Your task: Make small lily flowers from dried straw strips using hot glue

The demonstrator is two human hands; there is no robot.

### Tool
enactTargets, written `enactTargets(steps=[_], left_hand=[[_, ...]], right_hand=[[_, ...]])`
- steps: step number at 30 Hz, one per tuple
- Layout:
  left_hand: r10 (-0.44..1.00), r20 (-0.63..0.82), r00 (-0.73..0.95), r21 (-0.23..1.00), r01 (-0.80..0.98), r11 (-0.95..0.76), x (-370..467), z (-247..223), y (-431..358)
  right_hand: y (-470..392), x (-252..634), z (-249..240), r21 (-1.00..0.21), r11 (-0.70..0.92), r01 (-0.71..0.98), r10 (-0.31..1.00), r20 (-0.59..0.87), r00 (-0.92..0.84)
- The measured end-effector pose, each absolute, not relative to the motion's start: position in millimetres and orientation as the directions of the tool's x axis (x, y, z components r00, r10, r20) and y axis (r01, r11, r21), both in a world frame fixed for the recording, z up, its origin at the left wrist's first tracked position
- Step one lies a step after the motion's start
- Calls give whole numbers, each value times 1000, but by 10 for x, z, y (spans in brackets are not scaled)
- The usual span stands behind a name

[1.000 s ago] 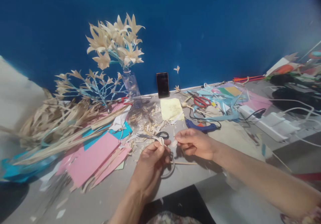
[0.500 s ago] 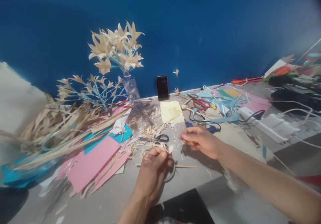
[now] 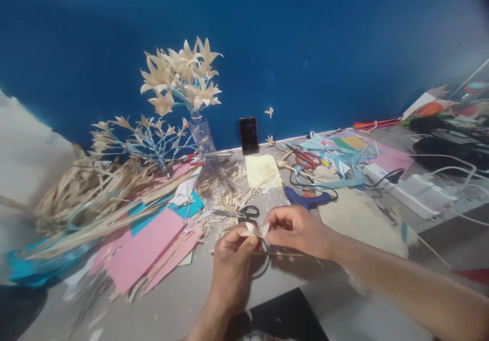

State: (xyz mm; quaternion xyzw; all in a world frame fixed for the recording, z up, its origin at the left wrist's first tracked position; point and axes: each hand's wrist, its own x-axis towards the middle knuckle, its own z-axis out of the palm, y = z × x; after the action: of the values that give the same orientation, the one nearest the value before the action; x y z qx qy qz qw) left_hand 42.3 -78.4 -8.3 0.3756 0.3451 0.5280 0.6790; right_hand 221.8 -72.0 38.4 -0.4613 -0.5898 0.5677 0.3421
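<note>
A small cream flower (image 3: 252, 230) of dried husk is pinched between the thumb and fingers of my left hand (image 3: 232, 262). A pale curved stem (image 3: 263, 268) hangs below that hand. My right hand (image 3: 303, 231) has its fingertips closed on the right petal of the same flower; the exact grip is partly hidden. Just beyond the hands lie black-handled scissors (image 3: 249, 212) among husk scraps (image 3: 229, 198). Behind both hands a thin wooden stick (image 3: 284, 254) rests on the table, partly covered. A blue glue gun (image 3: 305, 197) is beyond my right hand.
Husk flowers (image 3: 183, 76) stand in a clear bottle (image 3: 204, 139) against the blue wall. A phone (image 3: 248, 135) leans near a yellow paper (image 3: 263, 171). Pink sheets (image 3: 145, 249) and husk strips (image 3: 69, 193) cover the left; red scissors (image 3: 307, 159) and a power strip (image 3: 405, 193) lie right.
My right hand has moved left and toward me, from beside the glue gun to the flower. The petals now stand more spread in my left hand, and the glue gun shows more fully.
</note>
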Motion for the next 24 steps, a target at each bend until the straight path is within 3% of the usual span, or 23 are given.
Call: enactTargets(steps=[5,10,12,18,24], left_hand=[[984,-6,178,936,-346,68,400,-119,-807],[985,-52,166,923,-368,111,402,-114,-812],[982,-84,169,894,-422,149,408,-92,-811],[975,-142,171,839,-503,210,402,-56,-823],[958,-117,263,810,-533,245,354,-93,-833]], right_hand=[[-735,2164,424,-939,81,335,966,-9,-257],[-772,2122,437,-917,96,388,978,15,-207],[-757,2137,401,-939,49,341,976,-28,-216],[-689,2178,295,-982,-186,-41,948,-168,-271],[-700,2105,319,-985,-168,40,930,-172,-326]])
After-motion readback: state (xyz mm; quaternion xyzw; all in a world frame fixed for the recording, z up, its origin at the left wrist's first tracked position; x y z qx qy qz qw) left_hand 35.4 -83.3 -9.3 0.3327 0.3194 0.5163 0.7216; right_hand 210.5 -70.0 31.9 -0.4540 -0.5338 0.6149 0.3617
